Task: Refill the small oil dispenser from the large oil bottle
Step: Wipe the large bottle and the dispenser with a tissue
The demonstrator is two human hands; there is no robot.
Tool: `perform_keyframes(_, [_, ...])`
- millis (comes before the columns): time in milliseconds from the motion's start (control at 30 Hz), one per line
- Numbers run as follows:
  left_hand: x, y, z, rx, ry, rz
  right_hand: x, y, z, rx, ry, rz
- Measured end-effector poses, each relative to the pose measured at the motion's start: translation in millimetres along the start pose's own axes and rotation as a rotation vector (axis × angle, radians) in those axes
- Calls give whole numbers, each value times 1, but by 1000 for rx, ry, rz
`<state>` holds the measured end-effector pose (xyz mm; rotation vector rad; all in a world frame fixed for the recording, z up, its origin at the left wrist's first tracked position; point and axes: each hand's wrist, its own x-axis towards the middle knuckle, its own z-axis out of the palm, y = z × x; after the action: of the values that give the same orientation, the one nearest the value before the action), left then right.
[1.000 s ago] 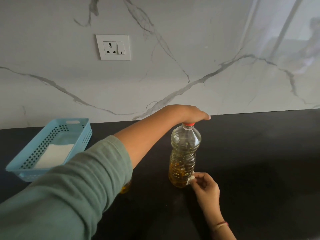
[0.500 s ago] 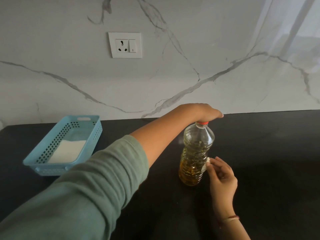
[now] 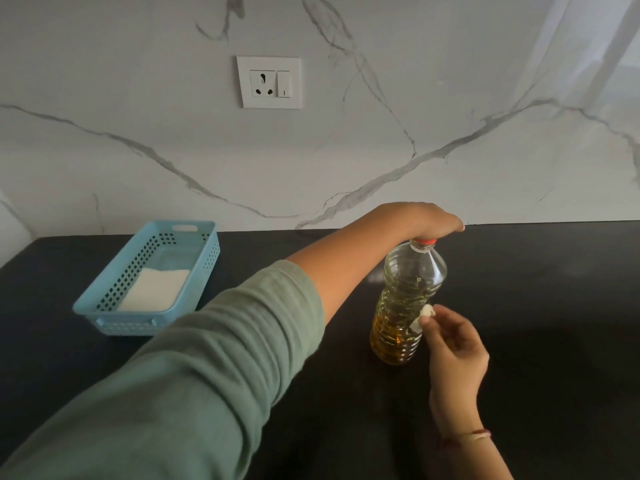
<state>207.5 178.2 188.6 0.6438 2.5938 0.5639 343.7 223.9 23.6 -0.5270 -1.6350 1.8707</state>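
Standing upright, large oil bottle (image 3: 403,303) under left hand (image 3: 427,221) grip.

Setting: home kitchen. Evidence: matte black stone countertop (image 3: 540,306) meeting a white, grey-veined marble-look backsplash (image 3: 450,98); white wall socket plate with rocker switch (image 3: 268,82) at 12 o'clock; clear ribbed plastic bottle of amber cooking oil with red cap (image 3: 403,303) at centre-right; pale blue perforated plastic basket (image 3: 194,271) at 9 o'clock, holding a folded white cloth (image 3: 152,291).
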Motion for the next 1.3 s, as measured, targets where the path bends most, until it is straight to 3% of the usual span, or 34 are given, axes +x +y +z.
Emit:
perform_keyframes(133, [-1,2,0,-10,4,-4,4,6,2,-68,20,-84])
perform_keyframes(333, [-3,0,-1,-27,1,2,-5,41,-12,-126,-4,175])
perform_keyframes(467, [-2,0,0,-33,-2,9,-14,45,-10,-119,-7,221])
perform_keyframes(700, [-6,1,-2,-24,1,16,3,4,4,-151,-99,-251])
perform_keyframes(933, [-11,3,-3,-28,-12,22,3,48,-24,-724,-323,-727])
perform_keyframes(1033, [-13,4,-4,-31,-15,27,13,56,-36,-871,-398,-802])
perform_keyframes(1200, [-14,4,-3,-22,-29,16,17,61,-44,-1069,-704,-959])
perform_keyframes(1300, [-12,4,-2,-10,-27,4,19,59,-43,-1082,-709,-1013])
